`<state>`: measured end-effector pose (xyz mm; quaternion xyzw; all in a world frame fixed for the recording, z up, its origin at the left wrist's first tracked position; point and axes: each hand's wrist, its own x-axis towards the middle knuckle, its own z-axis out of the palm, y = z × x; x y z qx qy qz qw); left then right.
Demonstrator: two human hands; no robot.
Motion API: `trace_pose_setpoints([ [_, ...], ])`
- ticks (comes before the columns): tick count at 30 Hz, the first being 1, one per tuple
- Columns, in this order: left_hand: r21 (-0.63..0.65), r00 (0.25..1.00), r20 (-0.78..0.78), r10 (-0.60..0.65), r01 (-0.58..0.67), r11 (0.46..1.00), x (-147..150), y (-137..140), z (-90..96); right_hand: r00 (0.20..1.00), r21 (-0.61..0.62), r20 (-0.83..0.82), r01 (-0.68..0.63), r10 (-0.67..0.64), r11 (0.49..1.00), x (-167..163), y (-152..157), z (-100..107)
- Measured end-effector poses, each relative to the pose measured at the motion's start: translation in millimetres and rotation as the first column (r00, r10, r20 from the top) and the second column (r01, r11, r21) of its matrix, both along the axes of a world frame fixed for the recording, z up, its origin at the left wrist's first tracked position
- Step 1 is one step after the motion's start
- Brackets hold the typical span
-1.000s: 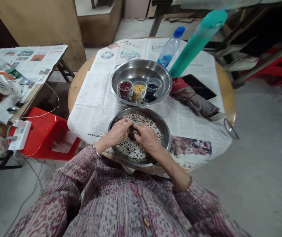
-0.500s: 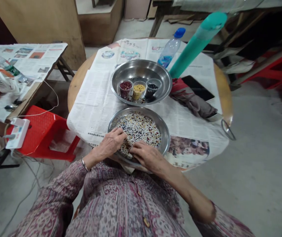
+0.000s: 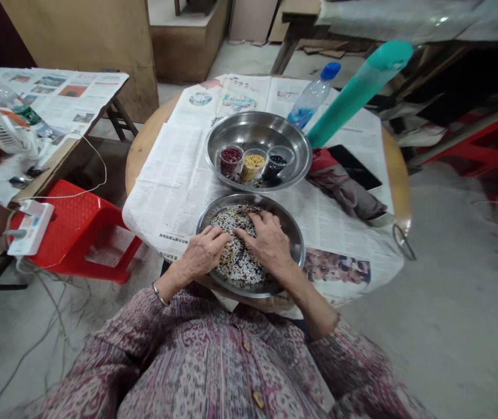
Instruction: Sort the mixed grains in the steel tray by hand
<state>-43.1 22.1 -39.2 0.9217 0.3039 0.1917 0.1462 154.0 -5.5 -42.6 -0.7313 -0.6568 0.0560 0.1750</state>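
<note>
A steel basin (image 3: 300, 244) holds white rice grains (image 3: 242, 269) mixed with dark, red and yellow beans. My right hand (image 3: 270, 241) reaches over its right side, fingers apart and the tips down among the grains. At the left rim is my left hand (image 3: 205, 250), its fingers curled together at the edge of the grains; what they hold, if anything, is hidden. Behind stands a larger steel basin (image 3: 258, 125) with three clear cups: one of red beans (image 3: 231, 155), one of yellow beans (image 3: 253, 163) and one of black beans (image 3: 275, 164).
Newspaper (image 3: 162, 174) covers the round table. A water bottle (image 3: 312, 96), a green tube (image 3: 358, 96), a folded umbrella (image 3: 345, 186) and a dark flat tablet-like thing (image 3: 356, 166) lie or stand beyond the basins. On the left are a red stool (image 3: 78, 233) and a power strip (image 3: 31, 227).
My right hand has moved forward over the grains and its fingers have spread. Dark patches of basin floor now show between the grains. My left hand stays near the left rim.
</note>
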Motion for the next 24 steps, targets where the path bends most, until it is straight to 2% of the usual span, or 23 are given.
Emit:
trace_pose_setpoints([
  [3,-0.007,0.994,0.105,0.036,-0.035,0.999,-3.3,-0.4,-3.0,0.974,0.004,-0.088,-0.210,0.209,0.978,-19.9,0.8,0.2],
  [7,-0.022,0.968,0.247,0.038,-0.034,0.999,-6.4,-0.2,-8.6,0.856,0.001,-0.177,-0.493,0.486,0.870,-33.5,-13.8,3.1],
  [10,-0.054,0.975,0.219,0.047,-0.036,0.998,-6.6,-0.1,-8.3,0.800,-0.031,-0.147,-0.592,0.582,0.805,-24.8,-26.5,1.9],
  [11,-0.061,0.980,0.194,0.049,-0.038,0.997,-6.3,-0.2,-7.2,0.802,-0.046,-0.135,-0.591,0.581,0.805,-18.5,-28.5,0.9],
  [13,-0.066,0.989,0.140,0.041,-0.031,0.997,-5.7,-0.2,-4.4,0.843,-0.057,-0.115,-0.533,0.525,0.844,-3.1,-27.2,-0.9],
  [16,-0.061,0.997,0.078,0.018,-0.013,0.998,-4.7,0.0,-1.2,0.938,-0.023,-0.063,-0.343,0.341,0.939,16.4,-12.6,0.9],
  [18,-0.052,0.998,0.064,0.022,-0.019,0.998,-4.4,0.3,-0.9,0.978,-0.001,-0.002,-0.211,0.211,0.978,20.5,2.1,4.7],
  [21,-0.032,0.996,0.084,0.038,-0.035,0.999,-4.3,0.9,-2.8,0.994,-0.005,0.069,-0.079,0.079,0.997,10.7,23.4,9.3],
  [23,-0.018,0.991,0.121,0.051,-0.049,0.999,-4.2,1.1,-4.8,0.994,-0.018,0.065,-0.092,0.093,0.996,-2.4,32.5,9.3],
  [24,-0.009,0.988,0.145,0.058,-0.057,0.998,-4.0,1.1,-5.8,0.989,-0.020,0.050,-0.141,0.142,0.990,-9.3,34.7,8.5],
])
